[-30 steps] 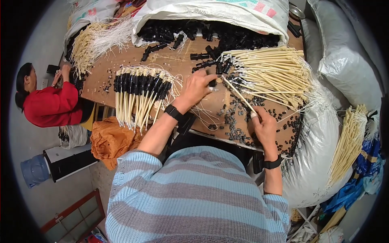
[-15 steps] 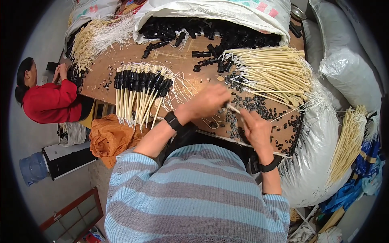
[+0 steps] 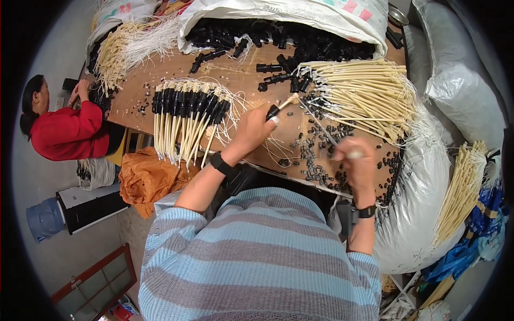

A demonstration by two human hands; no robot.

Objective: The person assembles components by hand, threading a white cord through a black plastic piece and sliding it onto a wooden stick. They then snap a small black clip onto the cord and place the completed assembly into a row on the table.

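My left hand (image 3: 252, 130) is closed around a black plastic fitting (image 3: 273, 112), from which the end of a cream tube (image 3: 291, 99) sticks out up and to the right. From that end a thin pale cord (image 3: 319, 126) runs tight down to my right hand (image 3: 355, 158), whose fingers are pinched on it and blurred by motion. Left of my left hand lies a row of cream tubes with black fittings (image 3: 187, 102) on them, white strings trailing. Below and around the cord, many small black clips (image 3: 316, 160) are scattered on the table (image 3: 235, 72).
A bundle of cream tubes (image 3: 364, 91) lies at right. Behind, a white sack (image 3: 278, 12) spills black fittings (image 3: 230, 37). More tubes (image 3: 115, 59) lie far left, near a person in red (image 3: 67, 125). Full sacks (image 3: 417, 214) line the right edge; orange cloth (image 3: 150, 179) hangs front left.
My hands have moved apart: the left back to the left with the fitting, the right down and to the right. The cord now stretches between them.
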